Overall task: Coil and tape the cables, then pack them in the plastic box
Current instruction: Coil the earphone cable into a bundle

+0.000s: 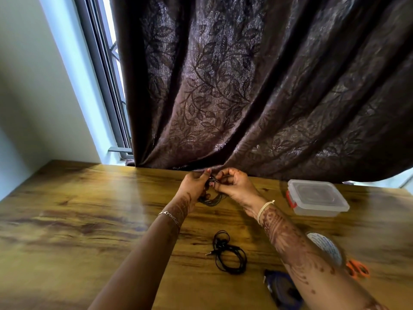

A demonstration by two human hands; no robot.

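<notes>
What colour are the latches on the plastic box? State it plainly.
Red. The head view shows the latches at the left end of the clear plastic box.

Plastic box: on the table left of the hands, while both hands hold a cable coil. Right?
Not quite. The head view shows the plastic box on the table to the right of the hands, not the left. The rest holds: the left hand and right hand both hold the cable coil.
</notes>
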